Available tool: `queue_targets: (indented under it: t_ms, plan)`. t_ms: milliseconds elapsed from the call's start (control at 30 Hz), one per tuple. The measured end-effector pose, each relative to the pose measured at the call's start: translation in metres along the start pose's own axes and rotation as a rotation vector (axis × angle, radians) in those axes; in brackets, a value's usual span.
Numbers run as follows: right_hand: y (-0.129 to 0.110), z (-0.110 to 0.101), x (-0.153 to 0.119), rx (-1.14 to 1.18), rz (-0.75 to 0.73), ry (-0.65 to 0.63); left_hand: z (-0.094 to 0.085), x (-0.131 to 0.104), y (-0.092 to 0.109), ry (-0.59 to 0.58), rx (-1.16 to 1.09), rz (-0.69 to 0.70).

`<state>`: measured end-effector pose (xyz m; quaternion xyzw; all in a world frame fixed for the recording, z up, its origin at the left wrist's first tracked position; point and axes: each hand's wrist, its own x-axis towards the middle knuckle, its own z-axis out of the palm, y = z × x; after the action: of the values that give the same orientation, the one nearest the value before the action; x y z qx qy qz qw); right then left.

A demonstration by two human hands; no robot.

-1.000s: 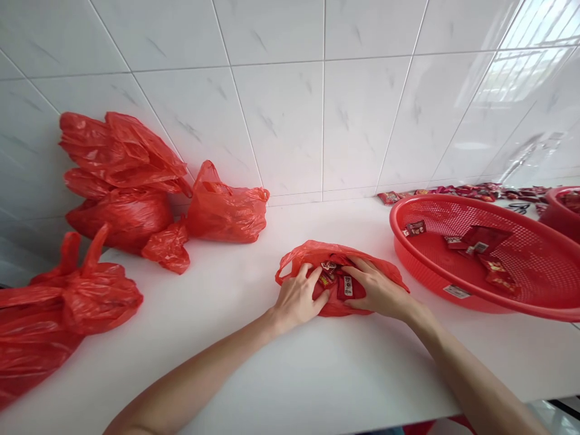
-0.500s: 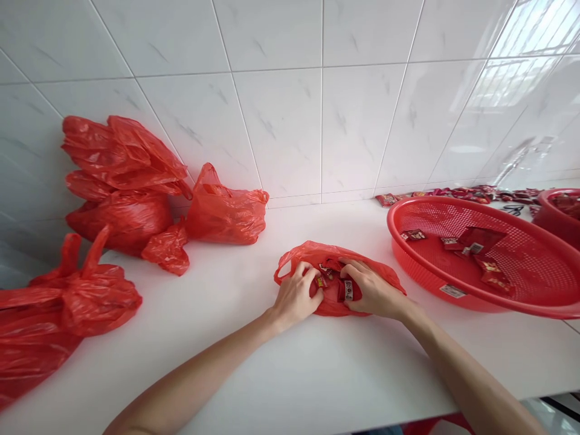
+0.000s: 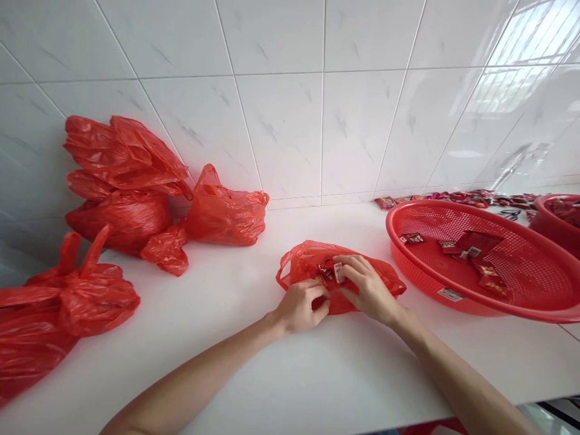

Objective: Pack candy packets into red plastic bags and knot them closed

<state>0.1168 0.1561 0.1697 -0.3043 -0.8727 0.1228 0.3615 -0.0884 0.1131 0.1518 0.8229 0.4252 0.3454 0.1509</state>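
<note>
A red plastic bag (image 3: 376,269) lies open on the white counter, with small red packets (image 3: 325,270) inside. My right hand (image 3: 365,287) is over the bag's opening, its fingers and thumb closed on a small red packet with a white label (image 3: 338,272). At the bag's near left edge is my left hand (image 3: 304,305), its thumb and fingers curled toward each other. Whatever lies between its fingertips, perhaps the bag's edge, is too small to make out.
A big red basket (image 3: 435,284) with several packets stands on the right, a second red basket (image 3: 544,226) behind it. Loose packets (image 3: 466,198) line the wall. Filled red bags (image 3: 226,214) sit on the left, some stacked (image 3: 122,217), one tied (image 3: 97,299).
My right hand has shifted the labelled packet up and left within the bag. My left hand has moved down toward the bag's near edge.
</note>
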Motion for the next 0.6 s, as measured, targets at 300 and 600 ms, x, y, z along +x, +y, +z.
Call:
queue_targets:
  t_ms: [300, 600]
  plan:
    - [0.008, -0.008, 0.001, 0.022, 0.017, -0.150, -0.003, -0.002, 0.006, -0.125, -0.049, -0.032]
    - [0.014, -0.002, -0.005, -0.136, 0.217, -0.253, -0.006, 0.002, 0.009, -0.193, 0.090, -0.200]
